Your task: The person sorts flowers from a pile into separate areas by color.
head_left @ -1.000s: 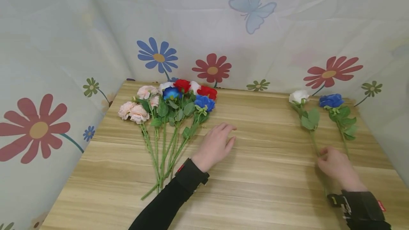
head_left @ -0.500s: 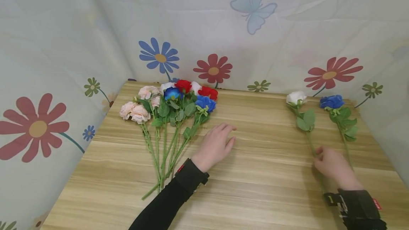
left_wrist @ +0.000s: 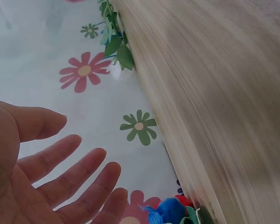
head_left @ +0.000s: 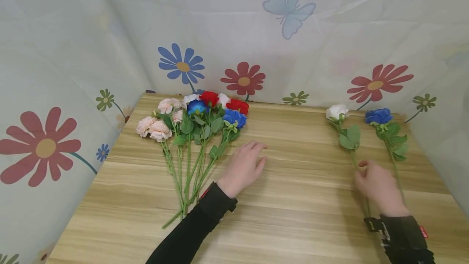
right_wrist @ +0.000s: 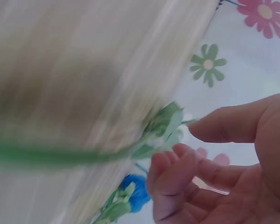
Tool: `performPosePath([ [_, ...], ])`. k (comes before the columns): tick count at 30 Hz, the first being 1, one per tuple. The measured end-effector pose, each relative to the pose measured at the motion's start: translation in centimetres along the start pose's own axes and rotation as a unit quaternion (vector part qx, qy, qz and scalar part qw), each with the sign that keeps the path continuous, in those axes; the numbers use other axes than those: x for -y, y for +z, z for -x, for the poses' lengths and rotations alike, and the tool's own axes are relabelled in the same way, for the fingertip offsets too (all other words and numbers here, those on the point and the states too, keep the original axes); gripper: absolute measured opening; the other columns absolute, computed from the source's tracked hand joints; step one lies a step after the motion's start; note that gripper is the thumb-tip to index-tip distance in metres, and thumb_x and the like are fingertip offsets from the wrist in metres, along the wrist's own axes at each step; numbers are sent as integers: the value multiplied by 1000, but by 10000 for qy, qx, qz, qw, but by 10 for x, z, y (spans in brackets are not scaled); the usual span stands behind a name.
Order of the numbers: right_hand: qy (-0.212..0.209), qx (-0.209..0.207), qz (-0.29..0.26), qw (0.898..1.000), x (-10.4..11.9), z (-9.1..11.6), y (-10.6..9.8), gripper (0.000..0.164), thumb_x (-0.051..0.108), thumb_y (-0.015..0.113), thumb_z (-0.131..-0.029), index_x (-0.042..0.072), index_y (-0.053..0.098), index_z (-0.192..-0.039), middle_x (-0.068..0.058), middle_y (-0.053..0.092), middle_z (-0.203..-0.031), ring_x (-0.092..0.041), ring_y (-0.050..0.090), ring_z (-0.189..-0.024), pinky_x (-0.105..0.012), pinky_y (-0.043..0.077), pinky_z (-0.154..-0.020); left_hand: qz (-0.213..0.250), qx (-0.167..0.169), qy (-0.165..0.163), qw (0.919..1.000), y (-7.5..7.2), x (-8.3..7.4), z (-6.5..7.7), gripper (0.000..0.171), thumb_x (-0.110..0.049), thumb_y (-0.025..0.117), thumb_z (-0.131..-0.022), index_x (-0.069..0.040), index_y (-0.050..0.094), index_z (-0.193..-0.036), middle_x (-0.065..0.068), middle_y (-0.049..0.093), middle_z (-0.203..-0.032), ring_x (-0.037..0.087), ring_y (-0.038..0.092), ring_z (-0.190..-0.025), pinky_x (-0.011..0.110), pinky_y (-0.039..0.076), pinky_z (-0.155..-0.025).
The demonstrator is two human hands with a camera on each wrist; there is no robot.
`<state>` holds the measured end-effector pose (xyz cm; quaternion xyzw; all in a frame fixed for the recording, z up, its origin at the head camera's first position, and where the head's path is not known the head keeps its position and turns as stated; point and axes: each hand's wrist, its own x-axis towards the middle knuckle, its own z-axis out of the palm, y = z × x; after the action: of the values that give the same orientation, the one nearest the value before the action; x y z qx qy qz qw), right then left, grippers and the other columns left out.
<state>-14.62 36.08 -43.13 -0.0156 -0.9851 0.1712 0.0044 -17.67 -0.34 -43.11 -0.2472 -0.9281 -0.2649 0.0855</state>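
Note:
My left hand [head_left: 243, 168] hovers relaxed over the table, just right of a bunch of artificial roses, holding nothing; the left wrist view shows its fingers spread. At the right, a white rose [head_left: 337, 112] lies with its green stem running down beside my right hand [head_left: 379, 188]. In the right wrist view the thumb stands apart from the loosely bent fingers, and the green stem [right_wrist: 60, 156] passes beyond their tips, not gripped. Whether a fingertip touches it I cannot tell. A blue rose [head_left: 379, 116] lies to the right of the white one, its lower stem partly behind my right hand.
The bunch on the left holds pink roses [head_left: 160, 130], red roses [head_left: 238, 106], blue roses [head_left: 235, 118] and white ones, with crossed stems [head_left: 187, 190]. A flower-printed curtain [head_left: 315, 48] rises behind the wooden table [head_left: 293, 223].
The white rose has shifted slightly left, with my right hand moving left too. Its thumb and fingers now stand apart beside the stem. My left hand has hardly moved.

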Motion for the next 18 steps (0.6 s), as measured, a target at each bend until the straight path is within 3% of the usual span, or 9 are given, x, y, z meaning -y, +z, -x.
performPosePath([
  [7,-607,-978,-451,9923,37,-13,15,26,1,56,-88,-14,62,-108,-19,64,-77,-24,59,-66,-32,41,-57,-180,-83,-271,9994,-5,2,3,32,-22,60,-101,-9,64,-130,9,68,-129,28,66,-118,43,54,-100],
  [18,-975,-1317,-1221,9789,97,-33,40,21,1,53,-92,-7,65,-108,-18,68,-84,-25,64,-72,-29,46,-61,-605,-393,-471,9963,-15,13,16,31,-19,65,-98,-9,66,-127,9,70,-125,29,68,-111,42,58,-90],
])
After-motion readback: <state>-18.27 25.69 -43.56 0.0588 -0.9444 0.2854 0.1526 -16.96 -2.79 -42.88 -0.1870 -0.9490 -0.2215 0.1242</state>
